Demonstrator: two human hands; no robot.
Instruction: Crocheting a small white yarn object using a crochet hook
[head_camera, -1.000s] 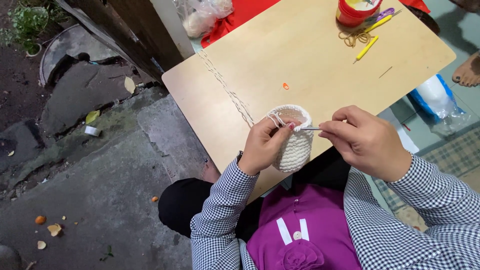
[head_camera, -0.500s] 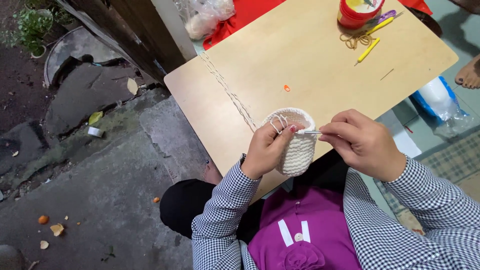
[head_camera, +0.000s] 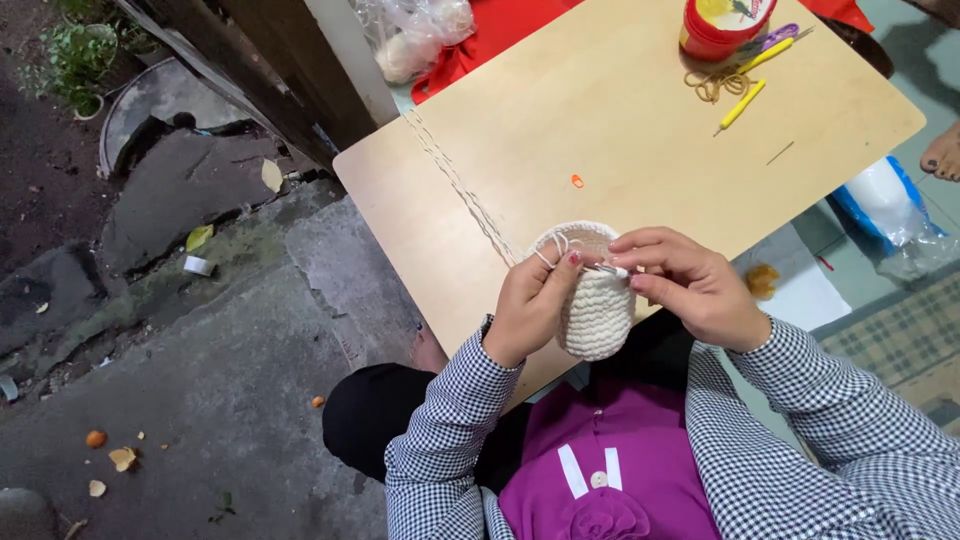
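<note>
Cream crocheted pouch (head_camera: 595, 310), ribbed and cup-shaped, pinched at its rim by the left hand (head_camera: 530, 305), with cream yarn (head_camera: 460, 185) looped over that hand's fingers and trailing away across the wooden table (head_camera: 620, 110). Right hand (head_camera: 695, 285), closed on a thin crochet hook (head_camera: 608, 268), meets the pouch rim just beside the left thumb. Beyond the grip, well apart: orange stitch marker (head_camera: 577, 181), yellow-handled hook (head_camera: 742, 104), red tub (head_camera: 722, 22).

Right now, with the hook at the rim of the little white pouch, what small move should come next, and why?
Probably draw the hook back through the rim stitch. The right hand pinches it at the top edge of the pouch, the left hand grips the side, and the yarn runs over its fingers across the table.
</note>
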